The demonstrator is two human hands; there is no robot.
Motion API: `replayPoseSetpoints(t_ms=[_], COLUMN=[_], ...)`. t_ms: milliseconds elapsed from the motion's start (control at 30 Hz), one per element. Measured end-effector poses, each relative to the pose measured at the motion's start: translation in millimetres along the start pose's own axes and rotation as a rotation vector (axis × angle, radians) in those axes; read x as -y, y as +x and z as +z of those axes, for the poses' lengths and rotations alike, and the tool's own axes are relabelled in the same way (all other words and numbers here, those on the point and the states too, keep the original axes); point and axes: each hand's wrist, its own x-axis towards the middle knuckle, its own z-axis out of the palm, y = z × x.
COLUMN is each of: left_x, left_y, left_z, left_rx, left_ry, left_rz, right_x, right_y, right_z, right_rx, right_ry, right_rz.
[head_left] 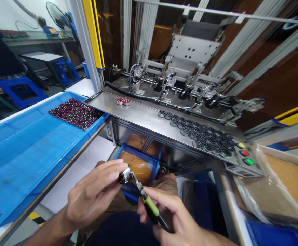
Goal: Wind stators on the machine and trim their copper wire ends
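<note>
Above my lap, my left hand (95,191) pinches a small round metal motor part (125,175) between thumb and fingers. My right hand (172,208) is wrapped round the green-and-black handles of a pair of pliers (150,203). The jaws point up and left and meet the edge of the part; whether they grip anything there is too small to tell. Two red-wound motor stators (123,101) sit on the steel bench top (136,114). Farther right on it stand many black round rotor-like parts (205,135) in rows.
A blue tray (31,164) at left holds many dark-and-red parts (76,112) in its far corner. Behind the bench stands a machine with clamps (187,82). A button box (245,157) and a plastic-lined carton (279,184) are at right. Below is a blue bin (154,167).
</note>
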Motion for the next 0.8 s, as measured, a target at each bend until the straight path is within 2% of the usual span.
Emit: replayPoseSetpoints(t_ms=[233,400,533,633,800], left_x=[0,1,5,9,11], left_y=[-1,3,3,1,1], left_z=[0.4,1.5,3.4,3.5,0.5], left_rx=[-0.009,-0.010,-0.060,-0.140,-0.189], left_ry=[-0.003,0.049,0.109,0.167,0.259], left_rz=[-0.006,0.009,0.038,0.038,0.021], right_x=[-1,8,12,5,-11], right_y=[0,9,10,1,-13], right_z=[0,0,-7,-14,-23], right_rx=[0.017,0.012,-0.126,-0.187,-0.165], right_ry=[0.041,-0.088,-0.089,-0.046,0.030], right_rz=[0.083,0.143,0.176,0.176,0.135])
